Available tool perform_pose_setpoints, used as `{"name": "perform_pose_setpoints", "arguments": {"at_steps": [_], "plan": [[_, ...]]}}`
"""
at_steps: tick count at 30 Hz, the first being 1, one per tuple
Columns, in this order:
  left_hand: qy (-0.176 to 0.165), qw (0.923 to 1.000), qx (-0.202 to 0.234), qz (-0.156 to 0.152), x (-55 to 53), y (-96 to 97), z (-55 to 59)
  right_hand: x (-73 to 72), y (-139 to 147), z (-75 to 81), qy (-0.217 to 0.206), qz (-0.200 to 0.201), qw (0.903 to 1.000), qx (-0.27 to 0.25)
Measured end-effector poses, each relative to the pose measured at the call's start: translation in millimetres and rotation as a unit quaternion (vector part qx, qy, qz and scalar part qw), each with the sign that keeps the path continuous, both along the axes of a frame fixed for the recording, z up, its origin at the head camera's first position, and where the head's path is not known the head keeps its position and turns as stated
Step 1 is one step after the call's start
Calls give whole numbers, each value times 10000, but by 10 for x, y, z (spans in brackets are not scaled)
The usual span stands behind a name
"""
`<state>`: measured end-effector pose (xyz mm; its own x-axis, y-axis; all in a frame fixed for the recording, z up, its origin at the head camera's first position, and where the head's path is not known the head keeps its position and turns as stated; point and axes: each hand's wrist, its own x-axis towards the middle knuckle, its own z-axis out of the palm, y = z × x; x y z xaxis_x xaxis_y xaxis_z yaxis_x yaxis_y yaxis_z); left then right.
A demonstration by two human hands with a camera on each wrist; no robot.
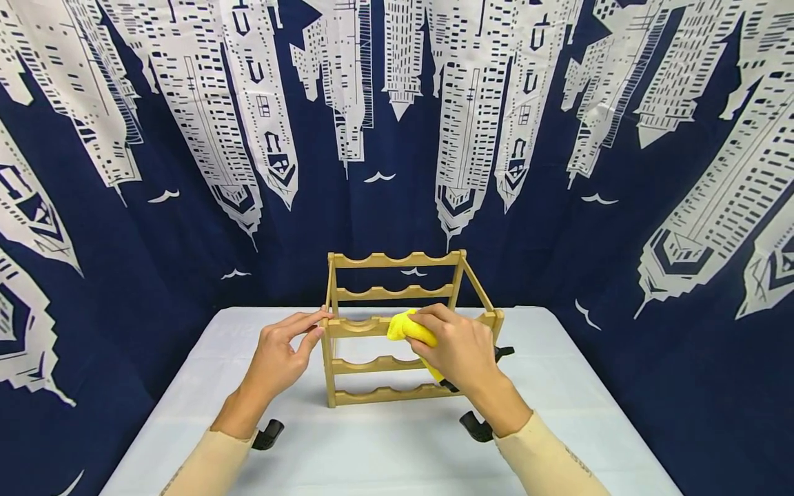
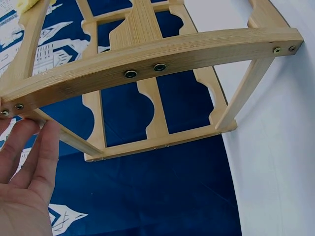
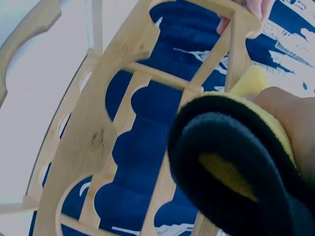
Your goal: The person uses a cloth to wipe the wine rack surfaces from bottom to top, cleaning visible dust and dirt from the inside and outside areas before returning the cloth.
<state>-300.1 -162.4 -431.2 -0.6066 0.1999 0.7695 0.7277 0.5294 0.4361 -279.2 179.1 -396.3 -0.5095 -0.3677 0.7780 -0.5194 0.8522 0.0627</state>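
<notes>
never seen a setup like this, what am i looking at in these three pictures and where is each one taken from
There is no machine here: a person is working with two bare hands. The wide picture comes from a camera worn on the head, looking forward and down. The other two come from cameras worn on the wrists, one beside each hand, so the same rack appears tilted and close up.

A wooden rack with scalloped rails stands on a white table. The left hand grips its upper front corner on the left. The right hand holds a bunched cloth, yellow with dark parts, at the upper front rail. Behind hangs a dark blue curtain printed with upside-down white buildings.
</notes>
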Motion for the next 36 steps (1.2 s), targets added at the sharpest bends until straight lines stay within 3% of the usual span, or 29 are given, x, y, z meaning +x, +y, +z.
{"name": "perform_pose_setpoints", "arguments": {"at_steps": [7,13,17,23,29,32,36], "plan": [[-88,9999,51,-56,0,-2,-17,0,132,28,56,56,9991,-415],[19,10000,38,-50,3,11,-33,35,413,35,-556,-391,9910,-1154],[175,9998,75,-44,6,-4,-37,79,631,-24,-756,-653,9874,-1224],[77,9999,108,-54,-3,-18,-19,82,843,-33,-24,-577,9944,-883],[-44,10000,39,-61,1,-38,-10,70,928,-119,493,-564,9890,-1272],[-58,9999,42,-85,2,-50,1,46,812,-176,885,-155,9851,-1468],[-125,9999,42,-108,3,-67,1,2,500,-228,1604,726,9744,-1398]]}}
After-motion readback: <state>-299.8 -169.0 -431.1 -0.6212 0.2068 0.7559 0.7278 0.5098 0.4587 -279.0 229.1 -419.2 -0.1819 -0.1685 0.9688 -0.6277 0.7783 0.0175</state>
